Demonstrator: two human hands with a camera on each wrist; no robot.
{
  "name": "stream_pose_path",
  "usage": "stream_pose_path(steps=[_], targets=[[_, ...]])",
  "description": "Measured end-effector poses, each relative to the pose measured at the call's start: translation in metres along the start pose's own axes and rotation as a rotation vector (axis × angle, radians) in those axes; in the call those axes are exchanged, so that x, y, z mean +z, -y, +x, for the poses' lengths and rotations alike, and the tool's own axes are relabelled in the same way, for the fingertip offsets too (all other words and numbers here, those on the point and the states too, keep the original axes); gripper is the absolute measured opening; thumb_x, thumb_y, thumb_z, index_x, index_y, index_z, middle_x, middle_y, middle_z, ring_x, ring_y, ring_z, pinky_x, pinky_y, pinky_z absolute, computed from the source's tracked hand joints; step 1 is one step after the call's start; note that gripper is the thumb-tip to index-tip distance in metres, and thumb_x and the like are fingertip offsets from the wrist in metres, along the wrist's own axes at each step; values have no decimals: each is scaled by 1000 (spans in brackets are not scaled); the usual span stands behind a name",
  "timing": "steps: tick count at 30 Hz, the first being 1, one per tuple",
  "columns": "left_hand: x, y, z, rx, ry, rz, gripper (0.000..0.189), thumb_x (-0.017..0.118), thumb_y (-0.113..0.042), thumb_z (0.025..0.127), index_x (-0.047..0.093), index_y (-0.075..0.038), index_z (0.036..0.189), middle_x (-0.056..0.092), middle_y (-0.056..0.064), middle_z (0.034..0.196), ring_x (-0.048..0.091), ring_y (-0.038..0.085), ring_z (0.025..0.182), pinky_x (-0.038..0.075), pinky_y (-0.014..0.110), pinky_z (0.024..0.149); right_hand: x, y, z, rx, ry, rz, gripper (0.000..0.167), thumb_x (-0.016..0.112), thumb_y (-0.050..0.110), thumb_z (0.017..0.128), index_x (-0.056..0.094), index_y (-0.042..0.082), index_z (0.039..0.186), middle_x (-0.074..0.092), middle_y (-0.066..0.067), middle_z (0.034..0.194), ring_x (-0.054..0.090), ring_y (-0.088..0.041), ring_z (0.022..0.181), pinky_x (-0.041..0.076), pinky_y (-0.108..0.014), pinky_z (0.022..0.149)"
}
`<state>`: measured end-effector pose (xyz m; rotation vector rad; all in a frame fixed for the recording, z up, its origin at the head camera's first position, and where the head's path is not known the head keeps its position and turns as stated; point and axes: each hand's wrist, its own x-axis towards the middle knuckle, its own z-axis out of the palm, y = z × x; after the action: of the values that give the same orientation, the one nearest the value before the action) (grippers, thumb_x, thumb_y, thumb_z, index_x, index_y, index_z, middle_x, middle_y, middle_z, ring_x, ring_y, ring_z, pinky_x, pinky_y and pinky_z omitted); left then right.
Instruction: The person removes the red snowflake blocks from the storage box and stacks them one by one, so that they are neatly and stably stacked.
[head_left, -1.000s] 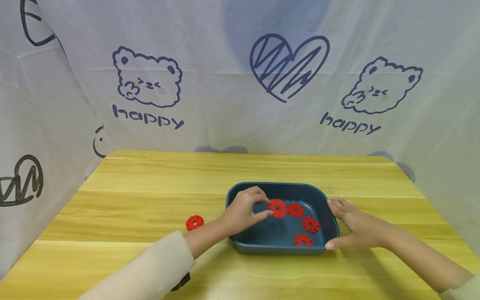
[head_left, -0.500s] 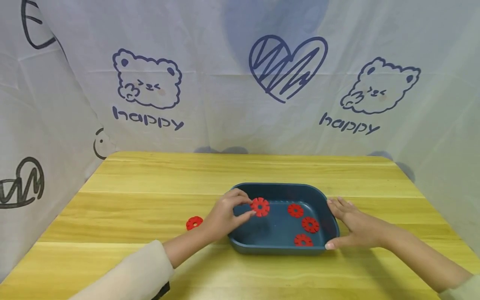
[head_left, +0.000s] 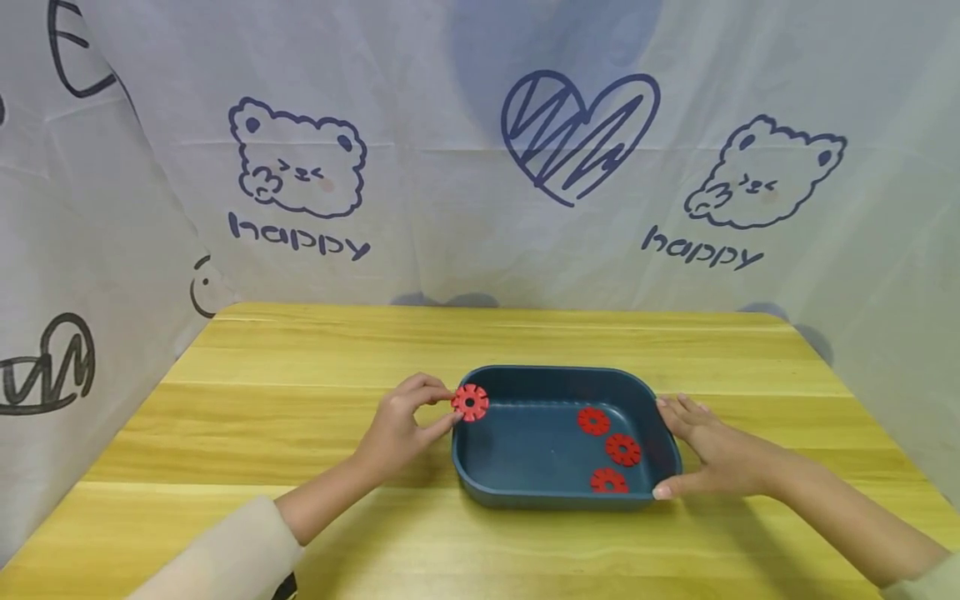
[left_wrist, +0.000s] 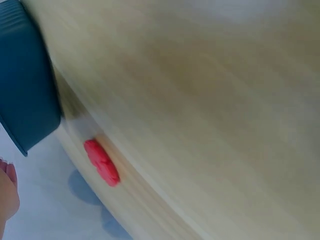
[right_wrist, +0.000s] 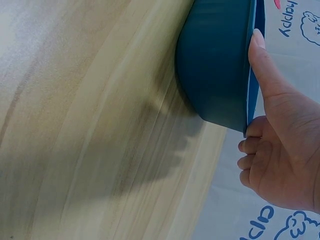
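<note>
In the head view my left hand (head_left: 401, 425) pinches a red notched disc (head_left: 470, 402) between thumb and fingers, over the left rim of a dark blue tray (head_left: 555, 500). Three more such discs (head_left: 623, 450) lie at the right side inside the tray. My right hand (head_left: 716, 458) rests on the tray's right end, its thumb at the front corner and its fingers along the rim. In the left wrist view another red disc (left_wrist: 102, 162) lies on the table beside the tray; my left hand hides it in the head view.
The tray stands on a yellow wood-grain table (head_left: 300, 350). A pale curtain (head_left: 435, 225) with bear and heart drawings hangs behind and along the sides. Part of a small dark item (head_left: 285, 587) shows beside my left sleeve.
My left hand has moved left with the red disc, from over the tray's middle to its left rim. It now covers the disc on the table. My right hand stays in place.
</note>
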<state>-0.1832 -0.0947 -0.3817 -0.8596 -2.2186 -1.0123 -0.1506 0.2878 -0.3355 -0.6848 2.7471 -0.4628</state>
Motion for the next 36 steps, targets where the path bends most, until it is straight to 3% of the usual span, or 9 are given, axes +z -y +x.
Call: stream_pose_path(steps=[14, 19, 28, 36], targets=[[-23, 17, -25, 9, -55, 69, 24, 82, -1, 63, 70, 2, 83, 63, 7, 82, 62, 21, 75, 55, 26, 64, 1, -1, -1, -3, -23, -5, 111, 70, 56, 71, 21, -16, 140, 16, -32, 148, 9, -58, 132, 17, -71, 100], [-30, 23, -35, -1, -57, 82, 22, 81, 1, 63, 69, 2, 81, 63, 7, 82, 62, 22, 73, 55, 31, 60, 1, 0, -1, 1, -23, -12, 112, 69, 58, 71, 21, -15, 140, 17, -32, 148, 9, -58, 132, 17, -70, 101], [-40, 31, -55, -96, -20, 138, 20, 81, 2, 63, 68, 2, 78, 64, 7, 80, 64, 20, 73, 56, 29, 65, 1, -1, -1, 2, -22, -7, 111, 70, 56, 71, 21, -15, 140, 16, -33, 148, 9, -58, 132, 16, -70, 101], [-44, 33, -70, -216, 40, 163, 19, 79, 0, 66, 69, 2, 82, 65, 6, 83, 64, 18, 76, 56, 28, 67, 2, -1, 0, -3, -20, -7, 111, 70, 56, 71, 20, -15, 140, 16, -33, 148, 9, -58, 132, 16, -70, 101]])
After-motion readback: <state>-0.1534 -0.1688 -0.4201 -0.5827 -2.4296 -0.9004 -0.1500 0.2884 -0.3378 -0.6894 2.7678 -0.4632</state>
